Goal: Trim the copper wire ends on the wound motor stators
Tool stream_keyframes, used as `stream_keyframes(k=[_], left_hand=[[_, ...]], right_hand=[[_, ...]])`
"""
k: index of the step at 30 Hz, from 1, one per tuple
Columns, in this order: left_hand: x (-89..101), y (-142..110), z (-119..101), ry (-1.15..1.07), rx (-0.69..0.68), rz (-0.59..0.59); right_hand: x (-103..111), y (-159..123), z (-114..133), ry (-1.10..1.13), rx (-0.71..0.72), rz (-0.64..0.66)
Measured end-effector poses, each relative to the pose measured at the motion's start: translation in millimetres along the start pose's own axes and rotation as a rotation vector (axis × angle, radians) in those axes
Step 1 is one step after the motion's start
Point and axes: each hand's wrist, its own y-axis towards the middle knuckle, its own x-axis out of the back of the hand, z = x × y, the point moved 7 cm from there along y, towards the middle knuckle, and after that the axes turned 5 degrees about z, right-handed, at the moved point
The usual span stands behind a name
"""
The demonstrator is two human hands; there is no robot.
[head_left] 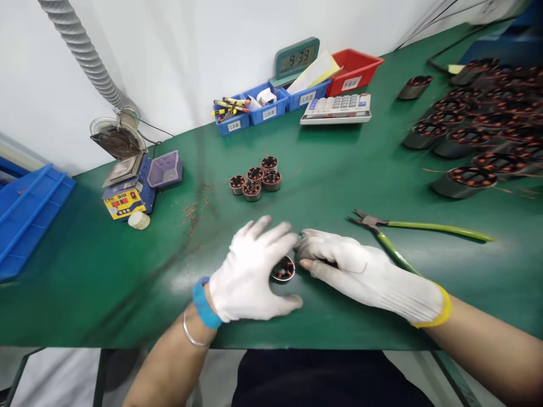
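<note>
A small round motor stator (283, 269) with copper windings stands on the green table, partly covered by my left hand (257, 274). That hand wears a white glove; its fingers are spread and its thumb is apart, arched over the stator's left side. Whether it touches the stator I cannot tell. Just right of the stator, my gloved right hand (339, 257) has its fingers curled and the thumb closed toward them. What lies between its fingertips, if anything, is hidden. Green-handled pliers (373, 221) lie beyond the right hand, one handle partly under the wrist.
Several stators (253, 189) are grouped ahead, near copper wire scraps (193, 213). Many larger stators (462, 135) crowd the right. A soldering pot (127, 189) and purple bin (165, 169) stand left. Calculator (337, 110), blue bins (269, 110), red bin (354, 70) and clock (297, 58) line the back.
</note>
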Motion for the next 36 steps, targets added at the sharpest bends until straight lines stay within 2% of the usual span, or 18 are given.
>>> stream_keyframes(k=[4,8,9,11,13,14,15,17,21,23,27,31,36], left_hand=[[-24.0,4,8,0.105,0.088,0.115],[-31.5,6,17,0.105,0.110,0.144],[-31.9,6,18,0.105,0.121,0.151],[-32.1,7,21,0.094,0.153,0.168],[-30.9,7,23,0.077,0.192,0.168],[-29.6,7,23,0.068,0.206,0.156],[-28.5,7,23,0.060,0.212,0.143],[-27.1,6,22,0.049,0.209,0.118],[-30.5,7,24,0.034,0.211,0.117],[-32.3,7,24,0.036,0.209,0.126],[-34.9,7,18,0.112,0.197,0.203],[-35.0,6,11,0.190,0.204,0.248],[-33.6,5,10,0.180,0.242,0.207]], right_hand=[[0,-8,1,0.019,0.034,0.015],[14,-30,-12,0.012,0.045,-0.009],[22,-36,-15,0.011,0.052,-0.079],[47,-48,-13,-0.041,0.108,-0.334],[62,-55,6,-0.211,0.208,-0.548],[62,-52,20,-0.326,0.257,-0.582],[56,-45,34,-0.443,0.300,-0.560],[37,-27,56,-0.599,0.355,-0.432],[7,-8,69,-0.633,0.381,-0.277],[3,-13,70,-0.591,0.431,-0.265],[8,-26,70,-0.548,0.484,-0.304],[6,-20,59,-0.607,0.326,-0.269],[-8,-18,40,-0.562,0.137,-0.177]])
